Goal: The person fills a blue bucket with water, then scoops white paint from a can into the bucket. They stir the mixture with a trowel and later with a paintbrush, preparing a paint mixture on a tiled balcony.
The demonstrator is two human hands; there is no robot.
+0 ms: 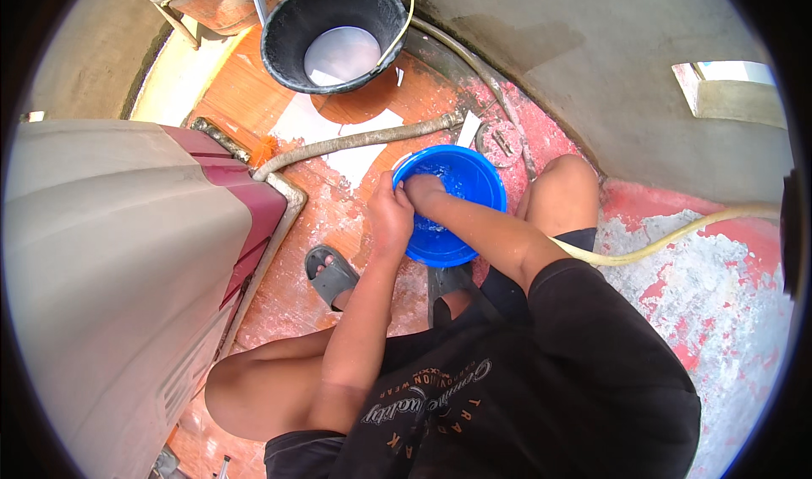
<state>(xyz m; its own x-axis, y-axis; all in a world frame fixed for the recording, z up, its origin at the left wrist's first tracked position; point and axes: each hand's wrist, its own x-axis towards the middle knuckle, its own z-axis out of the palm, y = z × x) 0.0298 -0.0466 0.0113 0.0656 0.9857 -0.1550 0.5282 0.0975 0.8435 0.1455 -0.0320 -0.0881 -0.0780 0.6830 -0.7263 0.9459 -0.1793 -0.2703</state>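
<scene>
Left hand point(390, 217) grips rim of round bright-blue basin point(474, 187); right hand point(423, 190) closed inside, grasp unclear.

The basin point(457, 204) sits on the floor point(338, 217) between the person's knees, with both hands at it: the left hand point(389, 217) on its left rim, the right hand point(423, 190) inside. Far behind it stands a bucket point(334, 31) (a hose point(355, 141) lies between them). A large machine point(118, 268) fills the left.
</scene>
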